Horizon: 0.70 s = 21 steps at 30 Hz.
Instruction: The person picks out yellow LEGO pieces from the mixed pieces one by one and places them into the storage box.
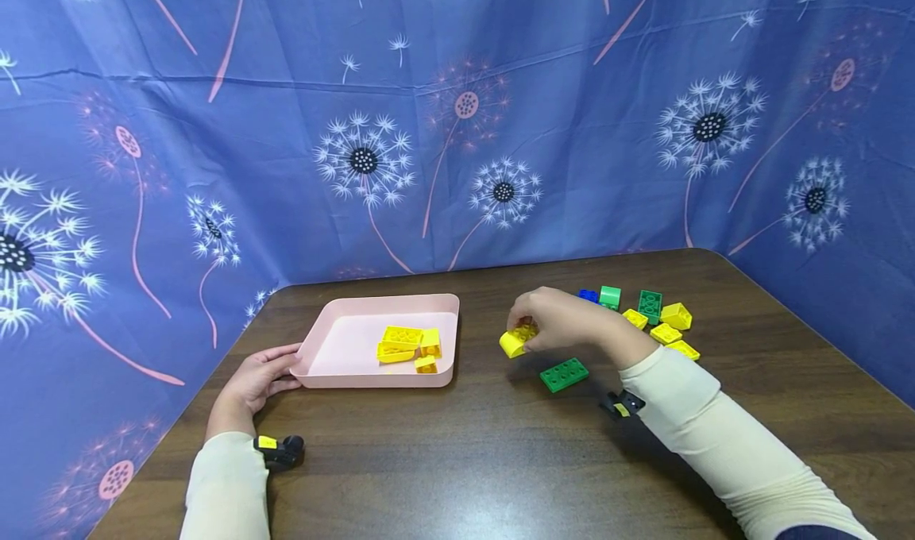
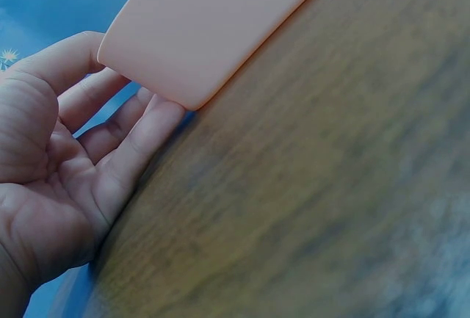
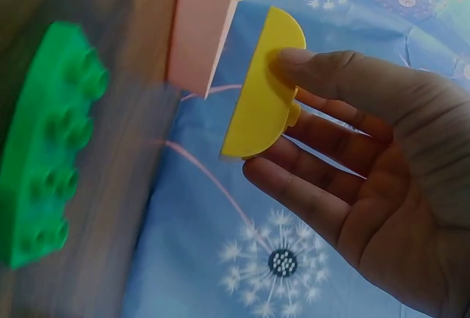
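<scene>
My right hand (image 1: 565, 318) pinches a yellow toy brick (image 1: 512, 344) with one rounded side, held above the table between the tray and the green brick. In the right wrist view, the half-round face of this yellow brick (image 3: 266, 87) shows under the thumb. At the left, my left hand (image 1: 259, 377) grips the near left corner of a pink tray (image 1: 307, 381). In the left wrist view, that hand's (image 2: 81, 134) fingers lie against the corner of the tray (image 2: 198, 24). Inside the tray are several yellow bricks (image 1: 402, 337).
A flat green studded brick (image 1: 564, 375) lies in front of my right hand. Beyond the right forearm is a cluster with a blue brick (image 1: 588, 295), green bricks (image 1: 650, 306) and several yellow bricks (image 1: 676, 316). A blue patterned cloth (image 1: 443, 167) hangs behind the brown table (image 1: 400, 460).
</scene>
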Each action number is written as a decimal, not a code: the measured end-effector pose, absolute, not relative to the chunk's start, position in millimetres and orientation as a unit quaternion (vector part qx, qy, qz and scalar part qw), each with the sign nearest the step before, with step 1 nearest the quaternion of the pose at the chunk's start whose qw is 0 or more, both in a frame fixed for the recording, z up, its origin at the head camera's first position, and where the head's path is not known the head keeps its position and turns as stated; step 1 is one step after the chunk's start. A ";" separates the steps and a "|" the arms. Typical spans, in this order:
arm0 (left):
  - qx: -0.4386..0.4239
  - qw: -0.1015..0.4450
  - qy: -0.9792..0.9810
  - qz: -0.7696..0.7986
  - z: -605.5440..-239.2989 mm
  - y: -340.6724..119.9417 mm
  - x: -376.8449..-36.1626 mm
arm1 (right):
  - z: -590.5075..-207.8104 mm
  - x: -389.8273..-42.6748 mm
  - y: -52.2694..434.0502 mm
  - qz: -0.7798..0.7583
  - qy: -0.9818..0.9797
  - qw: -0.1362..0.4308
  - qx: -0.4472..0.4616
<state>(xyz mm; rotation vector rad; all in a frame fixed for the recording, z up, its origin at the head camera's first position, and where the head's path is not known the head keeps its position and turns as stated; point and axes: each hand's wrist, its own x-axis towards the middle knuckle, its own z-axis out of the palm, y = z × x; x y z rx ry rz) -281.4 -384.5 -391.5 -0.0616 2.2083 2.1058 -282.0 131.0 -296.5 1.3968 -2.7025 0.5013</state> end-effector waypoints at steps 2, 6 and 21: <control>-0.023 0.044 0.723 0.689 -391.5 -384.3 -281.7 | -293.7 -283.8 123.3 0.169 -0.873 0.028 0.456; -0.027 0.043 0.724 0.688 -391.4 -384.0 -282.0 | -288.8 -289.5 106.8 0.172 -0.870 0.032 0.460; -0.022 0.042 0.721 0.691 -391.3 -384.9 -281.6 | -285.1 -323.2 41.5 0.182 -0.867 0.070 0.458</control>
